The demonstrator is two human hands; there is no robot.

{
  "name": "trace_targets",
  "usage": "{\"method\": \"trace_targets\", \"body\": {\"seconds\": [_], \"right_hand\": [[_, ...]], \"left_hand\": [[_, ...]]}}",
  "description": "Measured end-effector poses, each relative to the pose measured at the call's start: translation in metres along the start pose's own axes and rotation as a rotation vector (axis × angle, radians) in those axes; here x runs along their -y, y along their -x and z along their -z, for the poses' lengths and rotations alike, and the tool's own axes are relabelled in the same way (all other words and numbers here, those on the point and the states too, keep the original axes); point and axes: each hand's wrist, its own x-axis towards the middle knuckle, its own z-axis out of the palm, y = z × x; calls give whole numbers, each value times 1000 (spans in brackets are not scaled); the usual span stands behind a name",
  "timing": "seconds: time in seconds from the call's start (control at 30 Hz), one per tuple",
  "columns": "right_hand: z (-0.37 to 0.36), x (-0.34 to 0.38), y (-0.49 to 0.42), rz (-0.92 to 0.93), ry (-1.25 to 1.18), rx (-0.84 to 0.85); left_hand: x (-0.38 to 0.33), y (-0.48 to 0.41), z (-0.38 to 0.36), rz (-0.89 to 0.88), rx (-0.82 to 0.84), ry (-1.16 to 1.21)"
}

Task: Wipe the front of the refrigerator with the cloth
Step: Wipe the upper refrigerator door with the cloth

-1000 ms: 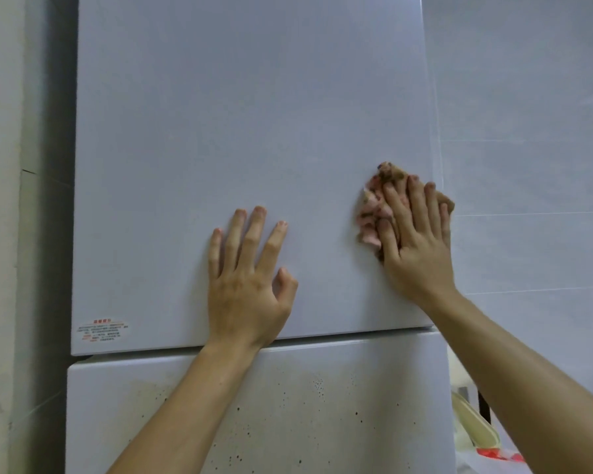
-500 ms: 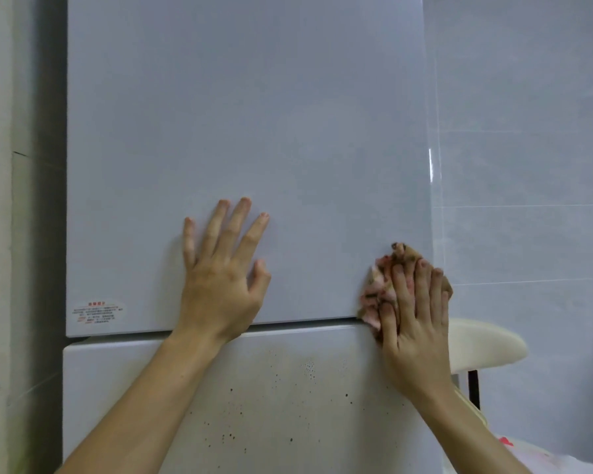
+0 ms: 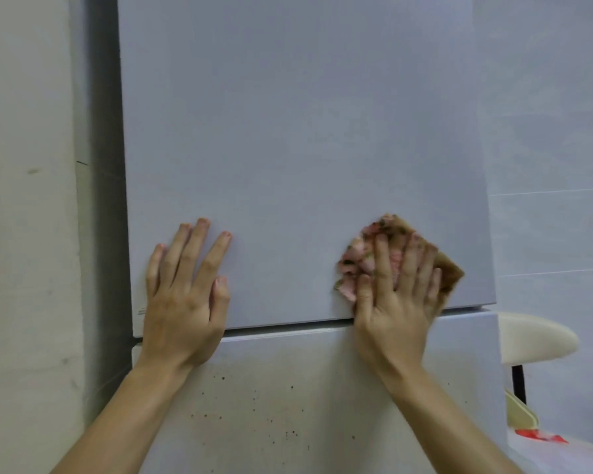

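On fridge front: refrigerator (image 3: pixel 288 131) fills the middle of the view, pale grey-blue, with two doors stacked
Upper door: upper door (image 3: pixel 305 183) is plain and smooth; both hands lie on its lower part
Lower door: lower door (image 3: pixel 288 388) is whiter and dotted with small brown specks (image 3: pixel 254 422)
Seam: dark gap (image 3: pixel 281 328) runs between the doors, under both palms
Cloth: cloth (image 3: pixel 360 254) is pink and brown, patterned and crumpled, flat against the upper door near its lower right corner, just above the seam
Right hand: right hand (image 3: pixel 394 302) presses the cloth to the door, heel of palm crossing the seam onto the lower door
Right fingers: fingers (image 3: pixel 382 261) are straight, slightly spread, laid over the cloth; cloth sticks out above and on both sides
Left hand: left hand (image 3: pixel 185 295) is flat on bare door at the lower left, holds nothing, well apart from the cloth
Left fingers: fingers (image 3: pixel 199 248) are straight and fanned out, thumb tucked beside the palm
Label: small printed sticker (image 3: pixel 141 311) at left door edge, mostly hidden by the left hand, text unreadable
Left side: off-white wall (image 3: pixel 24 234), dark gap beside the fridge
Right side: pale tiled wall (image 3: pixel 545 131); cream rounded object (image 3: pixel 534 336) on a black post (image 3: pixel 518 384); red and white item (image 3: pixel 541 439) low in the corner, can't tell what
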Motion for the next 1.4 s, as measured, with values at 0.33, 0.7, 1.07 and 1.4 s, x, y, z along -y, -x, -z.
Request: {"method": "trace_targets", "body": {"seconds": [0.33,0.7,1.07,1.4], "right_hand": [[-18,120,35,302,-67,82],[-23,179,46,572,-215,227],[19,-21,-21,249,14,84],[-6,46,-48,-119,-74,23]], "left_hand": [[12,6,2,47,-117,47],[39,31,26,263,-68,136],[16,17,19,245,-87,109],[22,18,10,264,-106,181]]}}
